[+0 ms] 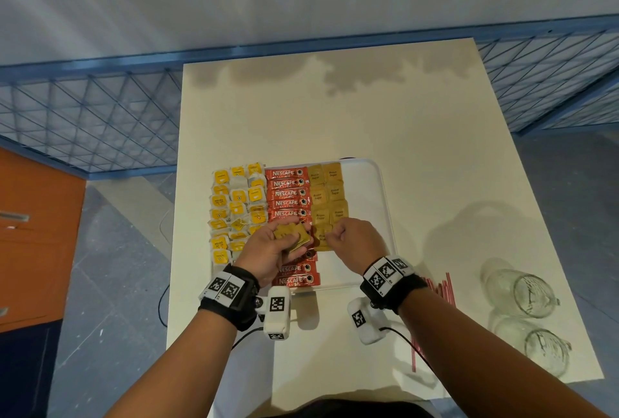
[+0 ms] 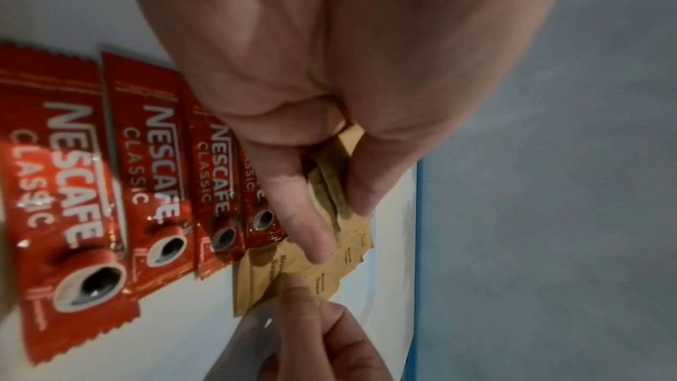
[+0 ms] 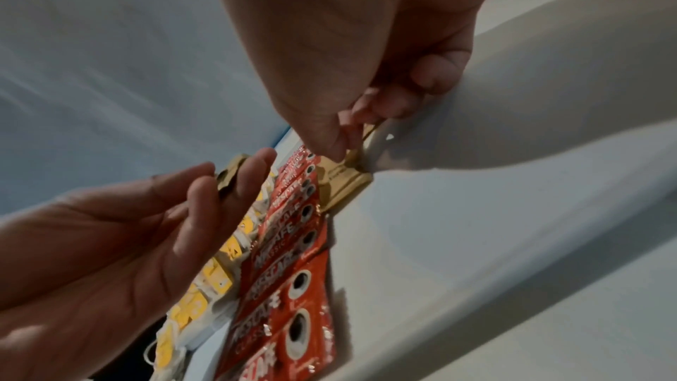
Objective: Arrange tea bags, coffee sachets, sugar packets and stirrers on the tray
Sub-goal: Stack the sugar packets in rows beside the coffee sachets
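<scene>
On the white tray lie columns of yellow tea bags, red coffee sachets and brown sugar packets. My left hand hovers over the coffee column and grips a small stack of sugar packets between thumb and fingers. My right hand pinches one sugar packet at the near end of the sugar column, low on the tray. Red stirrers lie on the table to the right of the tray, partly behind my right wrist.
Two glass jars lie on their sides at the table's right edge. The right part of the tray is bare white. A blue mesh fence runs behind the table, and an orange cabinet stands on the left.
</scene>
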Tool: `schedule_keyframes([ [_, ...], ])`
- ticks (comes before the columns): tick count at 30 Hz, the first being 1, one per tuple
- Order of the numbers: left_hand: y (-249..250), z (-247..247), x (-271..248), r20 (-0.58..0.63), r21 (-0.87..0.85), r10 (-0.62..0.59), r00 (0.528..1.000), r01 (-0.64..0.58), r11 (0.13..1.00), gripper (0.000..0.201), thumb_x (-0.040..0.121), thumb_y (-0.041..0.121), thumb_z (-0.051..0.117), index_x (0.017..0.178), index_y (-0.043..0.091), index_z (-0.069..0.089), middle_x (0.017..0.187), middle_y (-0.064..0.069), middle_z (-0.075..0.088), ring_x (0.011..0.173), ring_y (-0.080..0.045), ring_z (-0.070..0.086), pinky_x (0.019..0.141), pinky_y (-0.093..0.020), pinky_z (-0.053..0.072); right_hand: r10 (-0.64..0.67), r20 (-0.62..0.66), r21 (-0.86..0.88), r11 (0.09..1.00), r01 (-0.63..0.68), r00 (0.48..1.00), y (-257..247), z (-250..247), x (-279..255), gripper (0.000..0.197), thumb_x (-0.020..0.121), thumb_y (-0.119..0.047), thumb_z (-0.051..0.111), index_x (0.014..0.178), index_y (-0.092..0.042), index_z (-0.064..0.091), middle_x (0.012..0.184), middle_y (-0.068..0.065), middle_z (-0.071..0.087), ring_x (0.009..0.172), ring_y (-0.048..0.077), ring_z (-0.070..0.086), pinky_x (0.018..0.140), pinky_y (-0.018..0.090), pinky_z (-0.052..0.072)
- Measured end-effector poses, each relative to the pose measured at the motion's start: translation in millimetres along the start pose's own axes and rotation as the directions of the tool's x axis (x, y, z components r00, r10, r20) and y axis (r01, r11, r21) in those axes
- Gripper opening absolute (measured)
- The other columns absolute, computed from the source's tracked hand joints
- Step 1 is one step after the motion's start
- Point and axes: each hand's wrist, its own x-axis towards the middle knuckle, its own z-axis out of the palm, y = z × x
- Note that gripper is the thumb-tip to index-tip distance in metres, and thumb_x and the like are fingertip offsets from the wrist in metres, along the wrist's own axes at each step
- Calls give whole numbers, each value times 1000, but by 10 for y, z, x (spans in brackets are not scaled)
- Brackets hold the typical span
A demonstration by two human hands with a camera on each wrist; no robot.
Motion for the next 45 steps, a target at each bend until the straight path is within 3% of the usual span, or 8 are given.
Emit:
schedule_keyframes([
  [5,-17,20,-5,-35,78,15,999,-13,997,27,94,1,62,121,5,62,109,-15,75,87,-25,75,62,-23,60,-115,-31,208,971,119,993,-124,-77,-97,25,100,-38,57,79,-25,64,74,-12,64,65,-2,56,55,10,38],
  [13,-30,62,-3,-6,446,134,991,-117,887,24,82,12,81,101,5,67,77,-10,72,59,-18,63,56,-26,54,-164,-6,462,874,148,986,-218,-128,-125,24,103,-33,56,96,-20,75,95,-7,74,90,9,68,79,27,57],
  [18,-5,77,-12,55,585,168,984,-168,794,28,77,15,87,96,8,68,84,-6,75,71,-15,69,63,-26,56,-207,69,411,897,161,976,-166,-183,-123,19,100,-28,62,98,-17,77,96,-5,73,78,-8,61,63,8,44],
  [26,26,68,-24,14,523,155,988,-139,841,26,86,9,78,109,7,65,100,-17,76,83,-28,72,72,-31,61,-184,98,338,931,141,978,-83,-221,-142,21,98,-30,59,85,-24,74,79,-9,76,83,6,69,80,28,54],
  [31,-16,52,-5,33,595,166,986,-153,789,26,76,19,88,94,23,70,97,-14,76,86,-34,73,81,-46,59,-187,99,355,924,140,977,-61,-217,-199,8,94,-29,68,91,-23,73,79,-9,74,64,-5,64,59,9,43],
  [36,-22,104,-8,-4,536,137,991,-113,837,16,89,4,73,101,12,69,80,-4,76,64,-15,69,67,-30,57,-129,57,254,961,110,990,78,-170,-156,15,94,-35,68,85,-25,74,88,-11,74,77,0,62,64,15,40],
  [40,-30,55,9,-49,416,77,996,-50,908,23,89,-8,64,104,8,71,101,-18,75,77,-26,69,70,-31,58,-37,-21,229,973,41,999,222,-170,-86,13,94,-35,68,83,-31,74,95,-13,74,86,5,64,74,17,44],
  [45,-43,61,-15,-80,281,65,995,-40,959,23,90,-11,63,96,9,72,105,-12,74,87,-28,74,66,-28,61,37,-69,188,982,-24,997,338,-129,-13,15,94,-31,69,94,-20,79,94,-8,75,85,7,64,68,7,38],
])
